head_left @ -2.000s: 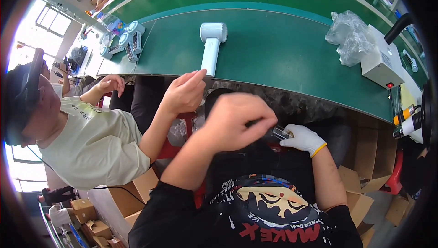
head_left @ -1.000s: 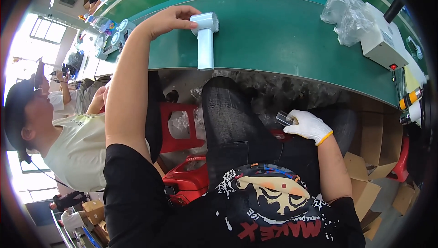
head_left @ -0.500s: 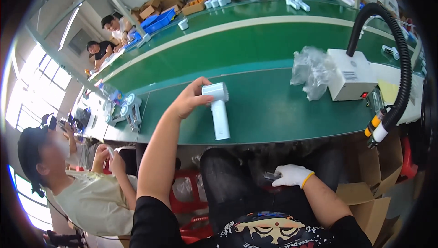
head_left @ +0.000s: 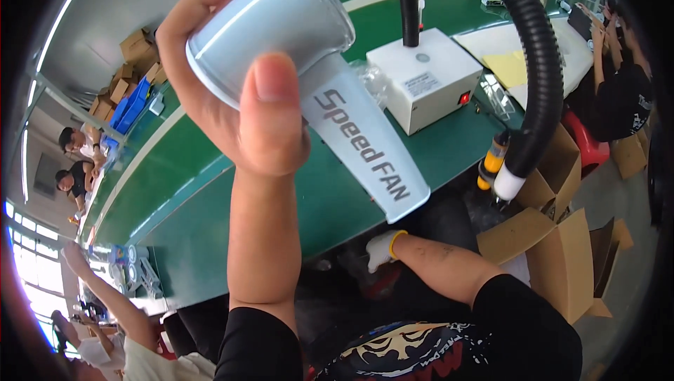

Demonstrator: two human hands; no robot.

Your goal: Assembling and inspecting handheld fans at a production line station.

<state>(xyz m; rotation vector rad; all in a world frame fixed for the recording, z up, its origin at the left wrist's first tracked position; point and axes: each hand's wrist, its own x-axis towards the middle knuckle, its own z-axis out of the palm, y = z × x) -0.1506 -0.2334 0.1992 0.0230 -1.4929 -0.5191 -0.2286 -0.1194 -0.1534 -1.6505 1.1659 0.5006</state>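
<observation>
Held at upper centre of the frame, between thumb and fingers of the left hand (head_left: 260,135): one pale-blue blower (head_left: 319,83), long axis slanting down-right toward the gloved right hand (head_left: 382,250), lower centre, farther off; cannot tell whether spread or closed.

The handheld fan (head_left: 326,79) looks glossy plastic — the carton (head_left: 559,269), matt cardboard
</observation>
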